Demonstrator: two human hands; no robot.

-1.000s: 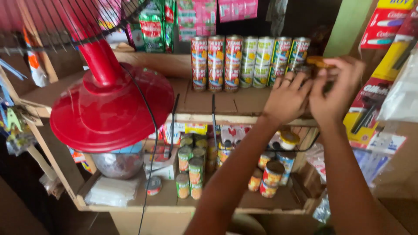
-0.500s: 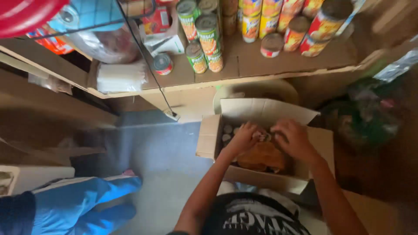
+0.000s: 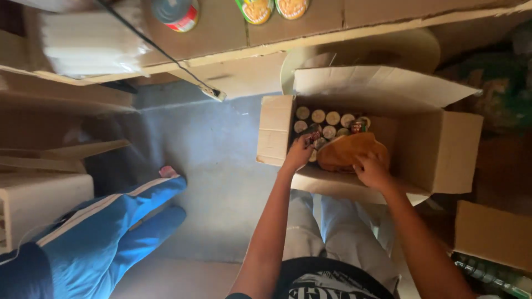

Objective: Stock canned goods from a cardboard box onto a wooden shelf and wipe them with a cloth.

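An open cardboard box point(image 3: 443, 149) stands on the floor in front of me, holding several small round cans point(image 3: 327, 119) packed upright. A crumpled brown paper sheet point(image 3: 346, 149) lies over the nearer cans. My left hand point(image 3: 298, 153) reaches into the box's left side, its fingers closed around a can point(image 3: 313, 138) at the sheet's edge. My right hand point(image 3: 370, 169) rests on the near edge of the brown sheet and pinches it. Both forearms come up from the bottom of the view.
Another person's leg in blue trousers point(image 3: 111, 227) lies across the grey floor at left. A wooden shelf point(image 3: 233, 39) with cans and a white packet runs along the top, with a black cable point(image 3: 166, 58) hanging down. Another carton point(image 3: 490, 232) stands at lower right.
A second ago both hands were up at a row of cans on the upper shelf. The view then swung down, and both hands have gone into the box on the floor.
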